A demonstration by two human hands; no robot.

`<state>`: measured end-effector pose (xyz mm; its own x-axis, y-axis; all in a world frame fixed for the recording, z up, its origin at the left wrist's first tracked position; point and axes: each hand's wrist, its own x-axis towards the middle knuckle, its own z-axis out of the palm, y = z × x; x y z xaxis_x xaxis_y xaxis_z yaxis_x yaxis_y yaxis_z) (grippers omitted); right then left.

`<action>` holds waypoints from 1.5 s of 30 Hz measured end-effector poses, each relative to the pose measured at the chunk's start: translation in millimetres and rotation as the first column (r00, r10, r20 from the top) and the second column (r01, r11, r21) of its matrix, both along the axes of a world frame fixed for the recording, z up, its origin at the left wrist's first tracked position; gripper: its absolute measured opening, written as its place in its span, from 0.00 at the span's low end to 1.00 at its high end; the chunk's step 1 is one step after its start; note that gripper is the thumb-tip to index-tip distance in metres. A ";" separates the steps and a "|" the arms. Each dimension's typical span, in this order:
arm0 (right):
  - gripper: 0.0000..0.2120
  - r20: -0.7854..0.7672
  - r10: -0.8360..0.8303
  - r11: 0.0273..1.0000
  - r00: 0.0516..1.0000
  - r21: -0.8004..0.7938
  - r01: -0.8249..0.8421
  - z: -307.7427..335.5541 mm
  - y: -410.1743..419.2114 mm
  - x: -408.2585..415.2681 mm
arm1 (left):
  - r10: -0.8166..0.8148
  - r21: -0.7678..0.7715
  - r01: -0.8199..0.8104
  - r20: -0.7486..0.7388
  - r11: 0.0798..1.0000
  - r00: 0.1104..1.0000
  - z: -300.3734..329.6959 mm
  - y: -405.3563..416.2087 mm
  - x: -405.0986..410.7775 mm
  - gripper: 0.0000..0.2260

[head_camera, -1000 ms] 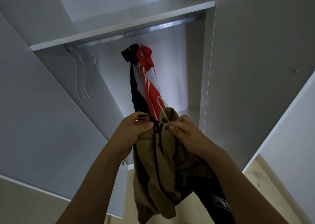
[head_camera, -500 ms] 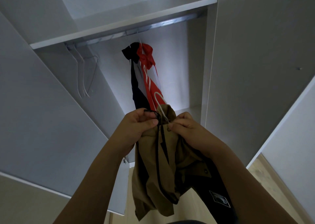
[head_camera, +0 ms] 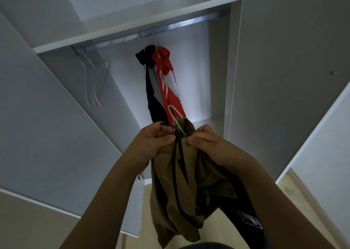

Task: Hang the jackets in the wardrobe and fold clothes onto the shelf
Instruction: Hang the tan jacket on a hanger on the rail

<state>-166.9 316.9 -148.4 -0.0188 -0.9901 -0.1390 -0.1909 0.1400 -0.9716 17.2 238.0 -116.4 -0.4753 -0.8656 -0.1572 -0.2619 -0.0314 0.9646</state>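
Two hands pinch the khaki jacket collar

Both sets of fingers (head_camera: pixel 197 139) are curled and grip: left hand (head_camera: pixel 151 142) holds a black cord, right hand (head_camera: pixel 214 144) the collar of the khaki jacket (head_camera: pixel 170 192). It hangs lengthwise downward before the wardrobe rail (head_camera: pixel 189 22), slightly higher than a moment ago. Its label patch (head_camera: pixel 249 219) is unreadable. Behind hang a red jacket (head_camera: pixel 168 89) and a dark jacket (head_camera: pixel 152 97).

Home bedroom: wardrobe rail (head_camera: pixel 189 22), hangers (head_camera: pixel 91 82).
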 end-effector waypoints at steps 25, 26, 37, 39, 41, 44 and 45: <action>0.12 0.139 -0.070 0.993 0.988 0.106 0.056 -6.6 -4.1 4.7 | -0.188 -0.205 0.215 0.145 0.955 0.971 7.3 3.5 4.3 0.09; 0.14 0.150 -0.085 0.991 0.985 0.116 0.068 -7.1 -4.7 4.9 | -0.192 -0.207 0.219 0.143 0.953 0.971 6.9 3.6 3.9 0.09; 0.07 0.182 -0.155 0.988 0.971 0.042 0.150 -5.6 -12.4 7.9 | -0.075 -0.156 0.083 0.057 0.984 0.996 -1.5 2.8 -3.9 0.08; 0.08 0.124 -0.125 0.992 0.984 0.002 0.126 -4.2 -13.4 6.9 | -0.098 -0.132 0.107 0.072 0.985 0.993 -4.2 3.1 -4.8 0.09; 0.09 0.069 -0.119 0.992 0.991 -0.038 0.122 -4.0 -13.4 7.3 | -0.112 -0.119 0.121 0.074 0.986 0.991 -7.0 4.2 -5.3 0.09; 0.07 0.065 -0.169 0.980 0.983 -0.092 0.175 -7.1 -12.8 9.4 | -0.095 -0.151 0.102 0.053 0.983 0.994 -10.1 5.6 -4.4 0.07; 0.07 0.074 -0.188 0.976 0.979 -0.101 0.195 -8.6 -12.6 10.4 | -0.108 -0.167 0.115 0.048 0.979 0.993 -11.2 6.1 -4.2 0.07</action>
